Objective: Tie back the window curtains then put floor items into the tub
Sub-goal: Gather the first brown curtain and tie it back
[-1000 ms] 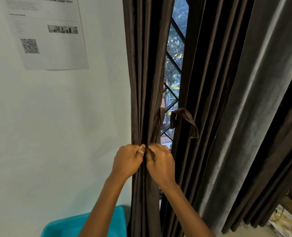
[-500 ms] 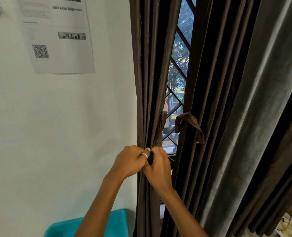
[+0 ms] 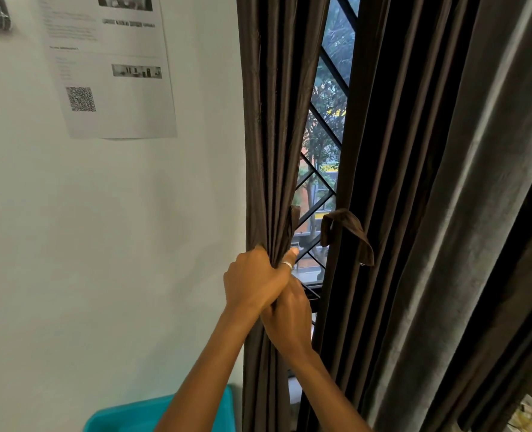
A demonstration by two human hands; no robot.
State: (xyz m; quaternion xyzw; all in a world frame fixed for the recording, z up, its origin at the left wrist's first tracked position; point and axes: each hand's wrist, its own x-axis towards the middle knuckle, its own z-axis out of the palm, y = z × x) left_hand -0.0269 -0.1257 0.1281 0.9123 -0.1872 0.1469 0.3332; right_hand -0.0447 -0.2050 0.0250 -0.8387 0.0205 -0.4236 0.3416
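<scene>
Since a second ago both hands have climbed the left curtain and bunched it tighter, so the gap showing the window grille beside them has widened. From the head camera, the left hand is clenched around the gathered folds, thumb with a ring pointing up toward the glass, and the right hand sits just below and partly behind it, pressed to the same bundle; its fingers are hidden, so whether it really grips the fabric cannot be told. Just above the left hand a short brown tab peeps out at the curtain's edge, probably one end of a tie-back, though too little shows to be sure. Up and to the right of the hands, a tie-back strap hangs loose on the right curtain, so that side looks untied. Below the forearms, the teal tub is cut off by the frame; no floor items are visible.
</scene>
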